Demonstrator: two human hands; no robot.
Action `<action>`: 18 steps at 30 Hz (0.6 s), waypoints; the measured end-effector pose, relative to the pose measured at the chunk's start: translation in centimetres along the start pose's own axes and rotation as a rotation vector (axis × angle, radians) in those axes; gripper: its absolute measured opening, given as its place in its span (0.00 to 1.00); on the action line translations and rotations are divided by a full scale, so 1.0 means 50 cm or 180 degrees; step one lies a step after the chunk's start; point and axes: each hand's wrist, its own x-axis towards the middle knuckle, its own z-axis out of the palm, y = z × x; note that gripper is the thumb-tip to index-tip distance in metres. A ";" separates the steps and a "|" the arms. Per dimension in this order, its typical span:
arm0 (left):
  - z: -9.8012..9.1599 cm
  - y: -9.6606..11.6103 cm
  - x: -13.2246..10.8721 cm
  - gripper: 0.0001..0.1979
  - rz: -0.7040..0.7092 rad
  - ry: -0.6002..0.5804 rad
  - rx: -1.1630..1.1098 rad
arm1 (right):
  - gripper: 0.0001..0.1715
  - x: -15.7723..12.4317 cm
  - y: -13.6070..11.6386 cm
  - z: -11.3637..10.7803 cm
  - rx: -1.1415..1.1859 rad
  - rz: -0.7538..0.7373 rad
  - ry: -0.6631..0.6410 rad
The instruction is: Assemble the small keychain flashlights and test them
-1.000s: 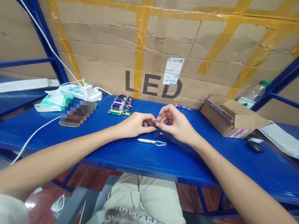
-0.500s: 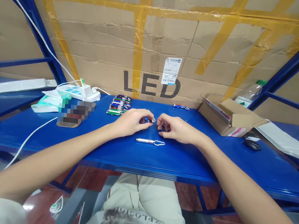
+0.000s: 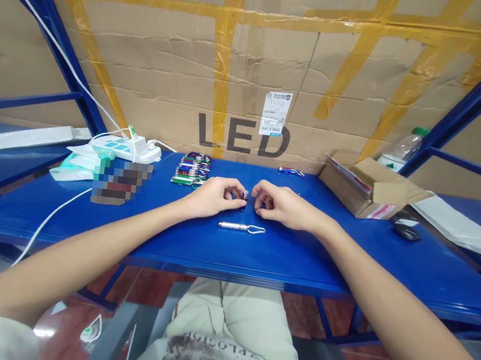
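My left hand [image 3: 216,198] is closed, pinching a small silver-topped cylinder [image 3: 245,194] between thumb and fingertips; it stands upright with a dark lower part. A short gap to the right, my right hand [image 3: 279,204] has its fingers curled toward the thumb; what they hold, if anything, is hidden. In front of both hands a silver keychain flashlight [image 3: 233,226] lies on the blue table [image 3: 231,255], its carabiner clip pointing right. Beyond my left hand sits a row of several coloured keychain flashlights [image 3: 191,169].
A blue keychain flashlight [image 3: 291,172] lies at the back. At right are an open cardboard box [image 3: 353,188], a black computer mouse [image 3: 406,232] and a bottle [image 3: 404,147]. At left stand a white power strip [image 3: 128,147], a green-white packet [image 3: 76,164] and a pixelated item [image 3: 121,184].
My left hand has turned the small cylinder from facing me to upright. My right hand has barely shifted. The silver flashlight has not moved.
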 end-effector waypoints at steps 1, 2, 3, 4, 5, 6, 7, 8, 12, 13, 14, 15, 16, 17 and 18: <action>0.001 0.000 0.000 0.17 -0.0013 -0.0015 -0.0004 | 0.18 0.000 0.001 0.000 0.0035 -0.0029 0.0103; 0.003 0.000 -0.001 0.17 -0.0018 -0.0024 -0.0006 | 0.19 0.000 0.001 0.000 0.0092 -0.0067 0.0232; 0.004 0.000 -0.001 0.17 -0.0013 -0.0034 -0.0007 | 0.20 0.000 0.001 0.000 0.0172 -0.0116 0.0381; 0.005 0.002 -0.002 0.17 0.0006 -0.0039 -0.0005 | 0.21 0.001 0.000 0.000 0.0271 -0.0170 0.0536; 0.006 0.003 -0.003 0.16 0.0036 -0.0047 0.0004 | 0.21 0.001 -0.001 0.001 0.0381 -0.0219 0.0677; 0.007 0.005 -0.004 0.16 0.0080 -0.0052 0.0023 | 0.22 0.002 -0.004 0.002 0.0492 -0.0260 0.0794; 0.007 0.007 -0.005 0.16 0.0126 -0.0059 0.0047 | 0.22 0.004 -0.006 0.004 0.0596 -0.0294 0.0885; 0.008 0.009 -0.006 0.15 0.0165 -0.0069 0.0070 | 0.22 0.005 -0.009 0.006 0.0691 -0.0322 0.0948; 0.010 0.015 -0.007 0.13 0.0220 -0.0083 0.0125 | 0.23 0.009 -0.017 0.017 0.1030 -0.0398 0.0975; 0.010 0.016 -0.007 0.13 0.0223 -0.0081 0.0125 | 0.23 0.009 -0.019 0.020 0.1089 -0.0409 0.0950; 0.010 0.016 -0.007 0.13 0.0231 -0.0082 0.0120 | 0.23 0.010 -0.020 0.022 0.1133 -0.0418 0.0926; 0.010 0.016 -0.007 0.13 0.0244 -0.0088 0.0111 | 0.23 0.010 -0.021 0.023 0.1170 -0.0427 0.0910; 0.011 0.016 -0.007 0.13 0.0257 -0.0093 0.0101 | 0.23 0.011 -0.021 0.025 0.1205 -0.0432 0.0898; 0.011 0.016 -0.007 0.13 0.0267 -0.0102 0.0095 | 0.23 0.012 -0.022 0.026 0.1243 -0.0434 0.0892; 0.012 0.016 -0.007 0.13 0.0267 -0.0105 0.0084 | 0.24 0.012 -0.022 0.026 0.1286 -0.0434 0.0891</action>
